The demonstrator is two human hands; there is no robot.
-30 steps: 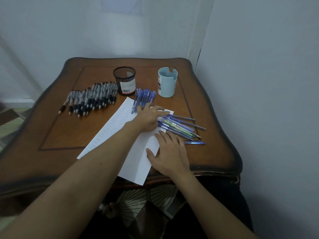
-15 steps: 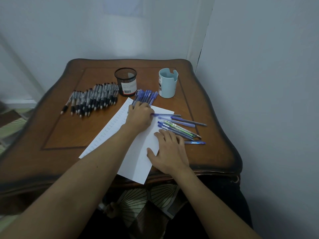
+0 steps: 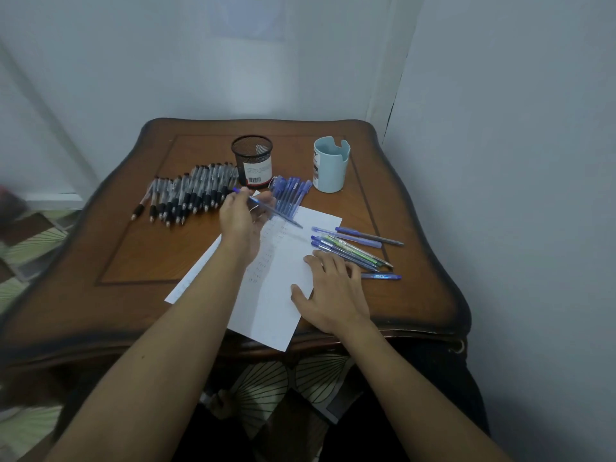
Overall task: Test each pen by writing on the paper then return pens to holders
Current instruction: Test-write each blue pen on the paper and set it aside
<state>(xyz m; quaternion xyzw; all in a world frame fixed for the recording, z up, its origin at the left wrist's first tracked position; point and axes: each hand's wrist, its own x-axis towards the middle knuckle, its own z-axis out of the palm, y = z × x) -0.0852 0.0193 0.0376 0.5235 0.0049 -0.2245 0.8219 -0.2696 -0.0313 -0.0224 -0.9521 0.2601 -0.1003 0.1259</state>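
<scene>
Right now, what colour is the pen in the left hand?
The pen is blue; the head view shows it.

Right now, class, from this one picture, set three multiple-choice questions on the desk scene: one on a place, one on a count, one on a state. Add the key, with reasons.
1. Where do the black-grip pens lie?
A. left of the mesh holder
B. on the floor
C. on a chair

2. How many holders stand on the table?
A. one
B. two
C. four

3. What is the left hand doing?
A. lying flat
B. gripping a blue pen
C. lifting a cup

Key:
1 A: they lie in a row beside it.
2 B: the mesh holder and the light blue holder.
3 B: it holds the pen above the paper.
</scene>
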